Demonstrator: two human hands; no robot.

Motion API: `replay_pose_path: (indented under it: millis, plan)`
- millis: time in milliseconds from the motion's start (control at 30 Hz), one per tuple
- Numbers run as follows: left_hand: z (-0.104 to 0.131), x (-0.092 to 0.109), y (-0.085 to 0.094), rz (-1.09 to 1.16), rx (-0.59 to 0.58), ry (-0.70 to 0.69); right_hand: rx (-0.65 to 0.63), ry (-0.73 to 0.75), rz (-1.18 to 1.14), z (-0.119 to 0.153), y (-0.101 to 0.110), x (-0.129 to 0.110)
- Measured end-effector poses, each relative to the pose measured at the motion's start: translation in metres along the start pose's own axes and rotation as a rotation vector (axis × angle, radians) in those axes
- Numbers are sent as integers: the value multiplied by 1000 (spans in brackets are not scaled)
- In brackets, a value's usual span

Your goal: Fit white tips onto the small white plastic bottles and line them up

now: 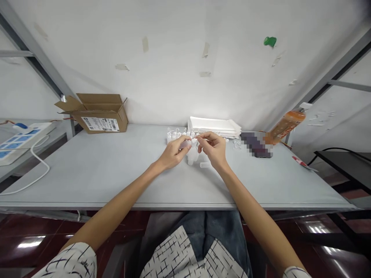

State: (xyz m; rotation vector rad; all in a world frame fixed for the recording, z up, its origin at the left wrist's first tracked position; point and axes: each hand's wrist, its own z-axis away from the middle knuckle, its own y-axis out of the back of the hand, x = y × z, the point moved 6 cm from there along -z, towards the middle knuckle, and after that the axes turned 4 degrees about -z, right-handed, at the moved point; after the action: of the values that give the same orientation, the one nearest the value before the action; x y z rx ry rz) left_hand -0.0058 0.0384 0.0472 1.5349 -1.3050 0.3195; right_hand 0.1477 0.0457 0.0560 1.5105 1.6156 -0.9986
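Over the middle of the table, my left hand (174, 152) is closed on a small translucent plastic bottle (185, 144), held tilted between thumb and fingers. My right hand (213, 148) pinches a small white plastic piece (194, 141) at the bottle's end, fingertips close to those of my left hand. Just below the hands lie loose translucent plastic bottles (191, 157) and a short clear tube (205, 165). Behind my left hand stand several small white-topped bottles (176, 134) with thin loops on top. My fingers partly hide the held parts.
A stack of white trays or sheets (213, 125) lies at the back. Small white loops (237, 144), a blurred-out phone (256, 144) and an orange drink bottle (286, 124) are to the right. An open cardboard box (100, 114) and a power strip (24, 139) are left.
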Motion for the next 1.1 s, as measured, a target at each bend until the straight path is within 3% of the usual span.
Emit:
replay_pose_path:
  millis: [600,900,1100]
  plan:
    - [1,2,-2,-238,120,-149,-155,-18,85,4,4,4]
    - [3,0,-9,-323,97,-254,-207,-45,86,3,2,5]
    - [4,1,-9,-268,85,-225,-253,-61,81,3,1,3]
